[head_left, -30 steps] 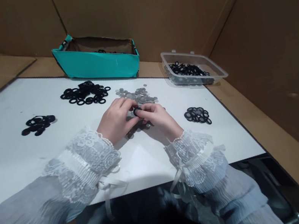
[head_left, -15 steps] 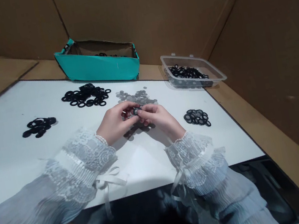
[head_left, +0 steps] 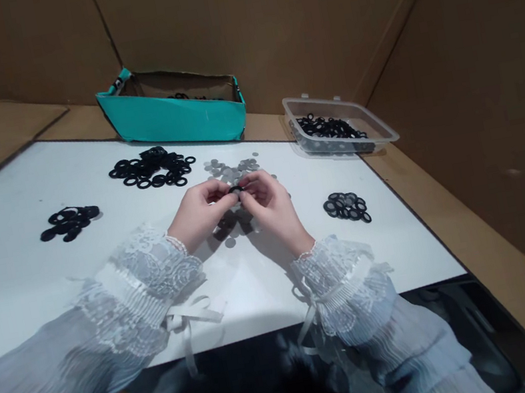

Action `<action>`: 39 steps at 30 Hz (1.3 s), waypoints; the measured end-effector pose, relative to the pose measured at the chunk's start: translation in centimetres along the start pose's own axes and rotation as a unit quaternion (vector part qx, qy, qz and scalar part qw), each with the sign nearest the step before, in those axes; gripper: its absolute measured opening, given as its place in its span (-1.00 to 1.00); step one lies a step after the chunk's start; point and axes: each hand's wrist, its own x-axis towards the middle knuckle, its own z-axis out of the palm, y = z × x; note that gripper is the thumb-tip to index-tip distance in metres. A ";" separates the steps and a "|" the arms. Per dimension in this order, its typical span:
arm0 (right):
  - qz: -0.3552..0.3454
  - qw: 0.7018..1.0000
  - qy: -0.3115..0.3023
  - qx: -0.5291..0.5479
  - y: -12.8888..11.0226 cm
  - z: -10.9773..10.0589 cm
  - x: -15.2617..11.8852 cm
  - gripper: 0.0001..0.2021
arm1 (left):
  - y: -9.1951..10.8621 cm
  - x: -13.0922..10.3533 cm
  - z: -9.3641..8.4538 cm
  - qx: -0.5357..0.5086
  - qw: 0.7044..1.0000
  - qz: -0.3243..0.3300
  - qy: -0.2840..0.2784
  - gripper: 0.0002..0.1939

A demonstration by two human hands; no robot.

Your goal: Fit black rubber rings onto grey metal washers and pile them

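Between my two hands is a small black ring (head_left: pixel 235 189), pinched at both sides and partly covered by the fingers. My left hand (head_left: pixel 202 212) is closed on its left side. On the other side, my right hand (head_left: pixel 271 205) grips it with thumb and fingers. A grey disc seems to sit in the ring, though the fingertips hide much of it. Under and behind the hands lies a spread of loose grey discs (head_left: pixel 230 171) on the white board (head_left: pixel 239 295).
Black rings (head_left: pixel 156 168) are heaped at the back left, with dark discs (head_left: pixel 69 222) farther left. Rings with grey centres (head_left: pixel 346 207) lie at right. Behind stand a teal box (head_left: pixel 178 120) and a clear plastic container (head_left: pixel 344 141), both holding black rings. Cardboard walls (head_left: pixel 264 33) surround the board.
My right hand has turned and shifted its grip, its thumb now more upright against the ring. The left hand has barely moved, and the piles look the same.
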 end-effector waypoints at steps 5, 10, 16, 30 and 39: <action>-0.031 0.999 -0.032 -0.014 0.6 0.7 -0.5 -0.83 | 0.4 -0.2 0.2 -0.013 1.000 -0.004 0.026 -0.89; -0.004 0.998 -0.047 0.028 0.7 1.1 -0.8 -0.81 | 0.9 -0.5 0.3 -0.016 0.999 -0.038 0.018 -0.94; -0.018 0.998 -0.047 0.027 0.4 0.6 -0.2 -0.82 | 1.1 -0.5 0.3 -0.008 0.999 -0.041 -0.003 -0.96; -0.056 0.993 -0.022 -0.105 0.8 -0.1 0.2 -0.87 | 1.3 -0.6 0.3 0.001 0.998 -0.063 -0.032 -0.95; -0.003 0.996 -0.075 -0.039 0.2 -0.3 0.2 -0.82 | 0.7 -0.4 0.1 0.025 1.000 -0.012 -0.005 -0.87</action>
